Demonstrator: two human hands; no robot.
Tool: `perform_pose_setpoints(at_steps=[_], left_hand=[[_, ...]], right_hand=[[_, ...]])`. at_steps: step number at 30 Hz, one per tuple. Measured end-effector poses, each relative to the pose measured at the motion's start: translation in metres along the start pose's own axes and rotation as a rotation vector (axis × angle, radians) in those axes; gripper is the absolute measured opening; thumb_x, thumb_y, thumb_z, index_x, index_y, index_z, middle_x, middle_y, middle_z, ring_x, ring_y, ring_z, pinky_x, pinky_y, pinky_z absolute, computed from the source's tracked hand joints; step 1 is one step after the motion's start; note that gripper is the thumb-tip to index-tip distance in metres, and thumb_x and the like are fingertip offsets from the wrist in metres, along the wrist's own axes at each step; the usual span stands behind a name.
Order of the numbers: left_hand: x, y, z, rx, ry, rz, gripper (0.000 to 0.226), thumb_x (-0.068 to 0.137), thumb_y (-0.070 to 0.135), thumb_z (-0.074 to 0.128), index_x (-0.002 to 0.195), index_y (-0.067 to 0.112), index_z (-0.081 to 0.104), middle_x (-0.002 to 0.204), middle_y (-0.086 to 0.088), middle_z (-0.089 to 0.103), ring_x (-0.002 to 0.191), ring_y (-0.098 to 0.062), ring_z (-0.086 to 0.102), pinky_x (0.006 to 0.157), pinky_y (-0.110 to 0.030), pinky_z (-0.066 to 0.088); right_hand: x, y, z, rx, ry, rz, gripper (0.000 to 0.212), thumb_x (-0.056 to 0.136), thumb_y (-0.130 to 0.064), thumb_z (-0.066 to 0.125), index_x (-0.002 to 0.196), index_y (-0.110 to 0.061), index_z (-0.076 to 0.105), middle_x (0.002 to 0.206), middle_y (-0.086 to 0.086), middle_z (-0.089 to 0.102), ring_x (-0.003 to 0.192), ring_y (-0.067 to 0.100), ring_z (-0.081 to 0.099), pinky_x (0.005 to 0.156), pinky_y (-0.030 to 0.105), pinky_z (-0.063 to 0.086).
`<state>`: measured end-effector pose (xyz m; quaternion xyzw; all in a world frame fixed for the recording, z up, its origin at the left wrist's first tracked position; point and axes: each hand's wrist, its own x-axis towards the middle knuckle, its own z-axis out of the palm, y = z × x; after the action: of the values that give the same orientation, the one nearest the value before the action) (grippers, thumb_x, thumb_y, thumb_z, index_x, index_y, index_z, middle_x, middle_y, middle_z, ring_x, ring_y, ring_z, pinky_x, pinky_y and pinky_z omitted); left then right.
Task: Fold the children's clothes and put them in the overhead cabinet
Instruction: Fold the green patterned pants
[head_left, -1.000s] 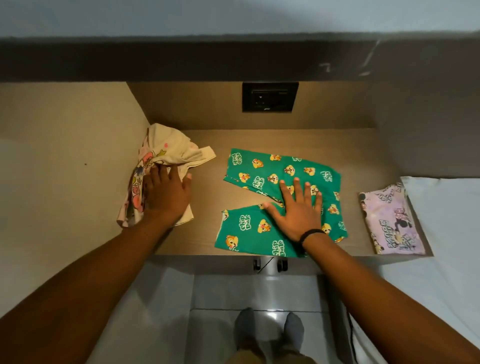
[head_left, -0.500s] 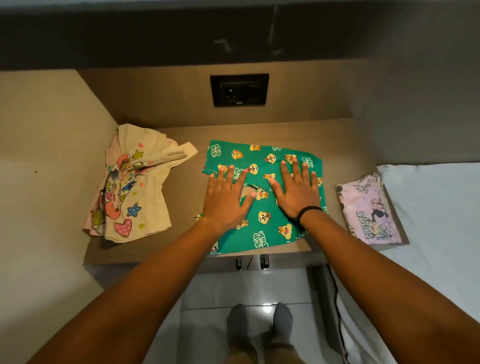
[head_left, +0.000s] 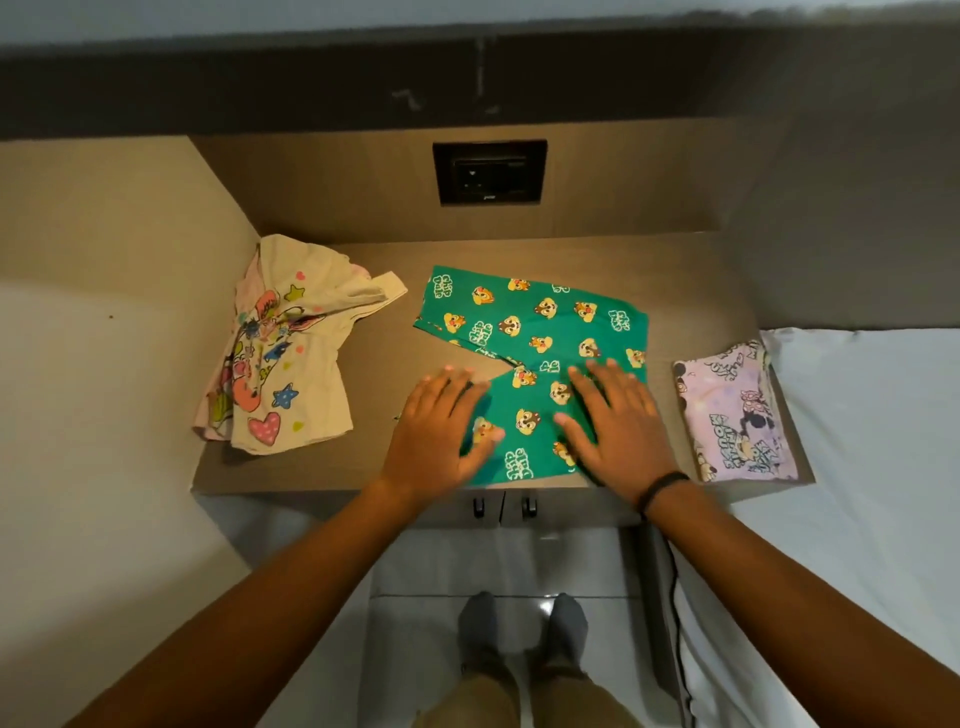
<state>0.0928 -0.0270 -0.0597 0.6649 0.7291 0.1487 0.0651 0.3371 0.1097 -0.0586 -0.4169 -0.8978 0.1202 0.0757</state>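
Observation:
Green children's shorts (head_left: 540, 332) printed with cartoon chipmunks lie spread in the middle of the wooden counter (head_left: 374, 374). My left hand (head_left: 436, 431) rests flat, fingers apart, on the near left leg of the shorts. My right hand (head_left: 618, 426), with a black band at the wrist, presses flat on the near right part. A crumpled cream shirt (head_left: 280, 353) with hearts and stars sits at the counter's left. A folded lilac garment (head_left: 732, 415) with cartoon prints lies at the right end.
A black wall socket (head_left: 488, 172) is set in the back panel above the counter. A dark shelf underside (head_left: 467, 83) overhangs the niche. White bedding (head_left: 872, 467) lies to the right. Two cabinet door handles (head_left: 501, 506) sit under the counter edge; my socked feet stand below.
My left hand left the cream shirt and came onto the green shorts. Both hands then slid toward the counter's near edge across the fabric, spreading apart.

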Motion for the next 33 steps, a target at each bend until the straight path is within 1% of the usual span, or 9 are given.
perform_pose_setpoints(at_steps=[4, 9, 13, 15, 17, 21, 26, 30, 33], left_hand=[[-0.079, -0.013, 0.009, 0.133, -0.038, 0.149, 0.078, 0.093, 0.077, 0.057, 0.145, 0.018, 0.060, 0.150, -0.008, 0.058, 0.139, -0.030, 0.052, 0.114, -0.048, 0.045], [-0.099, -0.033, 0.012, 0.026, 0.101, 0.194, 0.030, 0.104, 0.035, 0.060, 0.125, 0.016, 0.071, 0.136, -0.007, 0.070, 0.130, -0.026, 0.063, 0.102, -0.048, 0.057], [-0.091, -0.034, -0.010, -0.062, 0.191, 0.145, 0.024, 0.107, 0.032, 0.060, 0.117, 0.014, 0.071, 0.115, -0.008, 0.075, 0.106, -0.023, 0.071, 0.082, -0.043, 0.059], [-0.070, -0.035, -0.029, -0.067, 0.258, 0.122, 0.023, 0.107, 0.030, 0.060, 0.117, 0.013, 0.071, 0.108, -0.007, 0.074, 0.098, -0.023, 0.069, 0.080, -0.041, 0.056], [-0.032, -0.036, -0.048, -0.019, 0.319, 0.132, 0.023, 0.107, 0.030, 0.059, 0.117, 0.014, 0.071, 0.106, -0.007, 0.074, 0.096, -0.023, 0.066, 0.082, -0.036, 0.051], [0.064, -0.040, -0.071, 0.071, 0.298, 0.054, 0.024, 0.107, 0.037, 0.056, 0.117, 0.019, 0.069, 0.112, -0.006, 0.071, 0.106, -0.028, 0.062, 0.093, -0.045, 0.045], [0.150, -0.035, -0.052, 0.115, 0.186, -0.064, 0.027, 0.104, 0.034, 0.059, 0.129, 0.027, 0.069, 0.130, -0.008, 0.065, 0.127, -0.033, 0.054, 0.106, -0.049, 0.039], [0.168, 0.000, -0.012, 0.062, 0.070, -0.347, 0.056, 0.108, 0.037, 0.051, 0.161, 0.023, 0.039, 0.170, -0.016, 0.030, 0.160, -0.038, 0.018, 0.130, -0.052, 0.012], [0.147, 0.038, 0.026, -0.012, 0.014, -0.497, 0.072, 0.110, 0.053, 0.031, 0.168, 0.013, 0.017, 0.175, -0.018, 0.011, 0.163, -0.036, 0.005, 0.131, -0.052, 0.004]], right_hand=[[-0.065, 0.012, 0.013, -0.022, -0.030, -0.212, 0.071, 0.096, -0.068, 0.046, 0.147, -0.019, 0.052, 0.145, 0.011, 0.053, 0.134, 0.030, 0.048, 0.110, 0.054, 0.042], [-0.070, 0.017, 0.017, 0.044, 0.077, -0.300, 0.042, 0.101, -0.050, 0.047, 0.116, -0.019, 0.071, 0.122, 0.004, 0.067, 0.114, 0.026, 0.063, 0.095, 0.048, 0.051], [-0.067, 0.010, 0.000, 0.110, 0.123, -0.349, 0.034, 0.104, -0.043, 0.047, 0.105, -0.018, 0.070, 0.104, 0.002, 0.072, 0.096, 0.023, 0.066, 0.083, 0.038, 0.051], [-0.056, 0.005, -0.016, 0.167, 0.175, -0.333, 0.027, 0.103, -0.037, 0.051, 0.106, -0.017, 0.068, 0.101, 0.002, 0.071, 0.091, 0.023, 0.066, 0.077, 0.036, 0.052], [-0.036, 0.000, -0.033, 0.198, 0.235, -0.301, 0.025, 0.103, -0.033, 0.053, 0.109, -0.015, 0.069, 0.103, 0.003, 0.072, 0.091, 0.021, 0.067, 0.076, 0.035, 0.053], [0.019, 0.007, -0.058, 0.224, 0.294, -0.156, 0.014, 0.102, -0.028, 0.060, 0.105, -0.016, 0.067, 0.103, 0.005, 0.069, 0.092, 0.024, 0.062, 0.074, 0.037, 0.049], [0.080, 0.036, -0.051, 0.075, 0.170, 0.064, 0.013, 0.098, -0.032, 0.063, 0.101, -0.020, 0.067, 0.107, 0.007, 0.065, 0.099, 0.029, 0.059, 0.085, 0.040, 0.045], [0.104, 0.045, -0.034, -0.022, 0.055, 0.161, 0.020, 0.100, -0.034, 0.059, 0.113, -0.023, 0.067, 0.120, 0.007, 0.065, 0.115, 0.029, 0.057, 0.098, 0.044, 0.045], [0.114, 0.039, -0.019, -0.033, 0.027, -0.077, 0.034, 0.104, -0.032, 0.051, 0.135, -0.022, 0.057, 0.144, 0.007, 0.056, 0.138, 0.028, 0.047, 0.113, 0.048, 0.040]])
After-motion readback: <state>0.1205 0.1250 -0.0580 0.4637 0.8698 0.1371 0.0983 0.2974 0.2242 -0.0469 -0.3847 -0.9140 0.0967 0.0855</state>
